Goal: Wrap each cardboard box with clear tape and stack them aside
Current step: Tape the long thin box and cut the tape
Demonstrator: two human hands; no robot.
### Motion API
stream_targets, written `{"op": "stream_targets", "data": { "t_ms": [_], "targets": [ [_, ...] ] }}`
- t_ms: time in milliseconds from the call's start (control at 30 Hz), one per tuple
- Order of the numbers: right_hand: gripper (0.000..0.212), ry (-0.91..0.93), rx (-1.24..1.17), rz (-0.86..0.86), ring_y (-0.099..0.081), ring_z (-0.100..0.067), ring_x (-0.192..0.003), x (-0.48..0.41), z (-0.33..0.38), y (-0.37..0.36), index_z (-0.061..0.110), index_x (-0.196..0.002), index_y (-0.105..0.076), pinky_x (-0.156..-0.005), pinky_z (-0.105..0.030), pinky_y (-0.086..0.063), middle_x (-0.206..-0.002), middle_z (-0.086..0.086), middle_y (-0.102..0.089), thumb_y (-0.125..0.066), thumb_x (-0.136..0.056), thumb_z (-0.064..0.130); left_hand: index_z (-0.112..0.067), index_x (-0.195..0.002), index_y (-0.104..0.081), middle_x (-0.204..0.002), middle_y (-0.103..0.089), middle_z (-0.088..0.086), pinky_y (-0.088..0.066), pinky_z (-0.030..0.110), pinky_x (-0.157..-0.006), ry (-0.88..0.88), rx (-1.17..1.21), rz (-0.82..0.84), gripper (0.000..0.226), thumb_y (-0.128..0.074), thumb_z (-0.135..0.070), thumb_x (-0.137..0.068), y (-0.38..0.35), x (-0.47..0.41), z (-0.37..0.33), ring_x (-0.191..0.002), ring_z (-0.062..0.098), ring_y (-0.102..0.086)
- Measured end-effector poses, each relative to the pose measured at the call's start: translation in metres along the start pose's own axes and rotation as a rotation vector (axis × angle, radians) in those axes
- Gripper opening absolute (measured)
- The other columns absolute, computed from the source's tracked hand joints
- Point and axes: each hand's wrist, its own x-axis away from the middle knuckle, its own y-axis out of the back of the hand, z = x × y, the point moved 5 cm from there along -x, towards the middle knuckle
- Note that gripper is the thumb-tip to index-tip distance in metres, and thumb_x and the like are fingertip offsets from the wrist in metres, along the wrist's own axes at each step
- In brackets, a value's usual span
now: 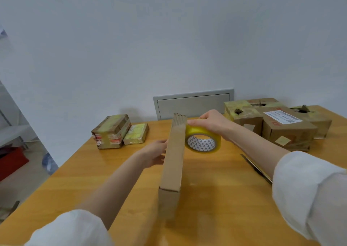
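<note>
Centrally, a flat cardboard box (173, 155) stands on edge on the tabletop (116, 170). The left hand (155, 154) braces its far face, fingers flat and released; the right hand (210, 121) has its fingers clenched on a tape roll (202, 138) touching the box's right face. Pressing tape down firmly while pulling should prevent wrinkles. Taped boxes (120, 132) sit mid-left.

The scene is evenly and softly lit, with a pale wall and only faint shadows cast on the worktop (216, 198). A mild sheen is seen on the wood. Edges are bent by the wide lens, and the near sleeves are blurred
</note>
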Motion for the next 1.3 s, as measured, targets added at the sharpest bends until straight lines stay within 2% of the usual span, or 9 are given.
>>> {"op": "stream_targets", "data": {
  "t_ms": [100,200,333,433,600,667,733,833,1300],
  "targets": [
    [0.061,-0.025,0.123,-0.014,-0.065,-0.025,-0.071,-0.005,-0.001,-0.009,-0.002,-0.091,-0.070,-0.073,-0.040,-0.056,-0.086,-0.017,-0.071,-0.067,-0.079,0.058,-0.015,-0.132,-0.051,-0.124,-0.059,0.011,-0.053,0.037,-0.086,-0.113,-0.055,0.035,0.047,-0.037,-0.046,-0.100,0.013,0.013,-0.035,-0.103,0.023,-0.060],
    [0.063,-0.070,0.198,0.007,-0.064,-0.021,-0.071,-0.010,0.000,-0.021,0.004,-0.091,-0.067,-0.064,-0.033,-0.053,-0.082,-0.010,-0.067,-0.065,-0.077,0.065,-0.021,-0.145,-0.035,-0.136,-0.051,0.007,-0.055,0.035,-0.082,-0.210,-0.386,0.013,0.064,-0.047,-0.055,-0.092,0.009,0.034,-0.070,-0.117,0.030,-0.056],
    [0.067,-0.120,0.151,0.079,-0.065,-0.023,-0.083,-0.011,0.004,-0.031,0.004,-0.112,-0.063,-0.066,-0.030,-0.053,-0.098,-0.011,-0.067,-0.067,-0.077,0.061,-0.019,-0.148,-0.029,-0.142,-0.044,0.011,-0.056,0.038,-0.085,-0.175,-0.802,-0.046,0.082,-0.075,-0.026,-0.081,0.003,0.030,-0.066,-0.118,0.029,-0.053],
    [0.065,-0.140,-0.039,0.153,-0.060,-0.025,-0.106,-0.003,-0.004,-0.032,0.011,-0.125,-0.059,-0.082,-0.035,-0.048,-0.118,-0.007,-0.063,-0.070,-0.078,0.054,-0.021,-0.140,-0.045,-0.135,-0.049,0.010,-0.053,0.038,-0.090,-0.164,-0.757,-0.039,0.061,-0.071,-0.019,-0.084,0.020,0.031,-0.060,-0.115,0.026,-0.053],
    [0.039,-0.075,-0.286,0.231,-0.064,-0.023,-0.099,0.014,-0.024,-0.046,0.011,-0.111,-0.066,-0.087,-0.035,-0.051,-0.108,-0.010,-0.069,-0.064,-0.087,0.043,-0.019,-0.147,-0.035,-0.097,-0.054,0.004,-0.046,0.028,-0.068,-0.224,-0.910,-0.072,0.051,-0.045,-0.015,-0.098,0.024,0.037,-0.053,-0.080,0.018,-0.053],
    [0.037,-0.045,-0.308,0.208,-0.064,-0.021,-0.097,0.016,-0.024,-0.050,0.012,-0.112,-0.065,-0.087,-0.035,-0.050,-0.106,-0.008,-0.069,-0.062,-0.089,0.041,-0.015,-0.148,-0.033,-0.119,-0.056,0.011,-0.045,0.028,-0.069,-0.237,-0.956,-0.106,0.047,-0.032,-0.012,-0.101,0.017,0.035,-0.053,-0.092,0.022,-0.053],
    [0.036,0.005,-0.248,0.197,-0.062,-0.018,-0.094,0.017,-0.018,-0.051,0.013,-0.111,-0.066,-0.079,-0.029,-0.049,-0.103,-0.006,-0.069,-0.059,-0.091,0.042,-0.010,-0.146,-0.035,-0.141,-0.047,0.011,-0.041,0.032,-0.092,-0.254,-0.963,-0.157,0.043,-0.027,-0.014,-0.103,0.015,0.034,-0.052,-0.113,0.023,-0.050],
    [0.037,0.044,-0.209,0.185,-0.061,-0.017,-0.090,0.018,-0.011,-0.053,0.011,-0.111,-0.066,-0.069,-0.022,-0.045,-0.104,-0.006,-0.068,-0.055,-0.094,0.042,-0.013,-0.143,-0.037,-0.147,-0.041,0.010,-0.033,0.033,-0.104,-0.264,-0.969,-0.239,0.040,-0.032,-0.018,-0.104,0.019,0.028,-0.047,-0.132,0.027,-0.041],
    [0.054,-0.047,0.108,0.217,-0.062,-0.021,-0.087,0.029,-0.043,-0.057,0.005,-0.098,-0.064,-0.069,-0.028,-0.046,-0.100,-0.010,-0.067,-0.054,-0.089,0.058,-0.014,-0.141,-0.042,-0.142,-0.046,0.011,-0.038,0.031,-0.099,-0.302,-0.892,-0.268,0.038,-0.034,-0.018,-0.103,0.029,0.032,-0.041,-0.127,0.027,-0.046]
  ]
}}
